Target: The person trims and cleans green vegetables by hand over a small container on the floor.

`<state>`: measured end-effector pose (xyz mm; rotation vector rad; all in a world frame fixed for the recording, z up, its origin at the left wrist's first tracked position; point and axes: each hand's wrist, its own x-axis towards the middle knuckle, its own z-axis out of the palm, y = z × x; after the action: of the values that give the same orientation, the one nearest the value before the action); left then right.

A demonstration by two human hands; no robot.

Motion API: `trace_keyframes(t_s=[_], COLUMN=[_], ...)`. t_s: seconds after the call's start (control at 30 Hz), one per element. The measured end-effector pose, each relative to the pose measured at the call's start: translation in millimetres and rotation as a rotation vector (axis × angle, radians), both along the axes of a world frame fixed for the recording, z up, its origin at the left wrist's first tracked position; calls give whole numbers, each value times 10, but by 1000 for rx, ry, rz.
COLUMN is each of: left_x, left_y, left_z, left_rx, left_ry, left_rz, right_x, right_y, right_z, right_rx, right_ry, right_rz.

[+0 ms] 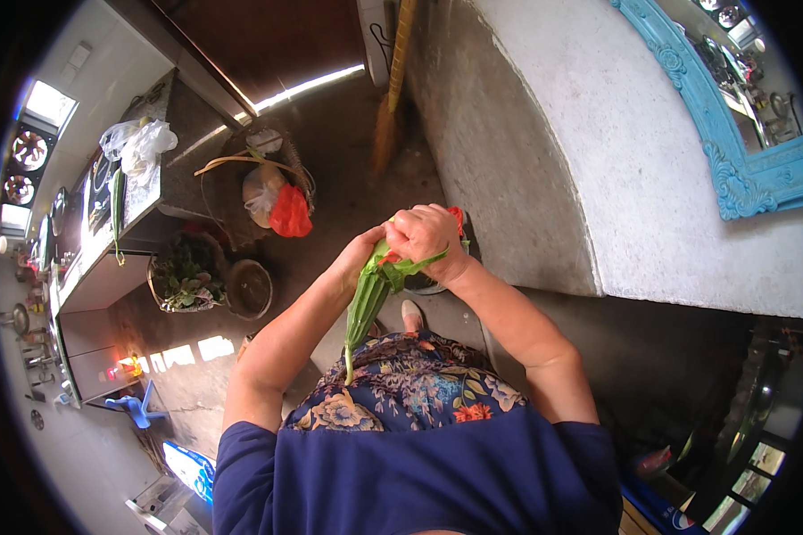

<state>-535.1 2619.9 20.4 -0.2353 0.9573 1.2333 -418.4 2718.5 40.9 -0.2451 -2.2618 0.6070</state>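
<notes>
A ridged green gourd, seemingly a luffa (pixel 368 301), hangs down in front of my lap, its thin stem end pointing at the floral cloth. Around its upper part my left hand (pixel 365 246) is closed, the fingers partly hidden behind it. My right hand (pixel 423 234) is a fist at the gourd's top, against my left hand, gripping what looks like a peeler, of which only small red parts show. A strip of green peel (pixel 411 266) lies across the right wrist side. Beneath the right hand, a container holding something red and green is mostly hidden.
A basket with plastic bags (pixel 288 210), a basket of leafy greens (pixel 187 281) and a round bucket (pixel 249 289) stand on the floor at left. Another long gourd (pixel 117 200) lies on the counter edge. A broom (pixel 391 114) leans by the wall; a blue-framed mirror (pixel 743 175) hangs at right.
</notes>
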Motion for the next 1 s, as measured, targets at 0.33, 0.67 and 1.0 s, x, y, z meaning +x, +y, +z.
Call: trace_keyframes(t_s=[0.33, 0.67, 1.0], left_x=[-140, -70, 3], left_y=[-97, -40, 18], left_z=[-270, -163, -191], left_rx=[-16, 25, -2], left_ry=[47, 1, 44], left_rz=[-228, -336, -175], right_x=[95, 257, 62], right_y=[271, 633, 271], right_z=[-290, -601, -365], right_rx=[-359, -147, -180], right_ry=[-274, -259, -150], right_rz=[-309, -441, -245])
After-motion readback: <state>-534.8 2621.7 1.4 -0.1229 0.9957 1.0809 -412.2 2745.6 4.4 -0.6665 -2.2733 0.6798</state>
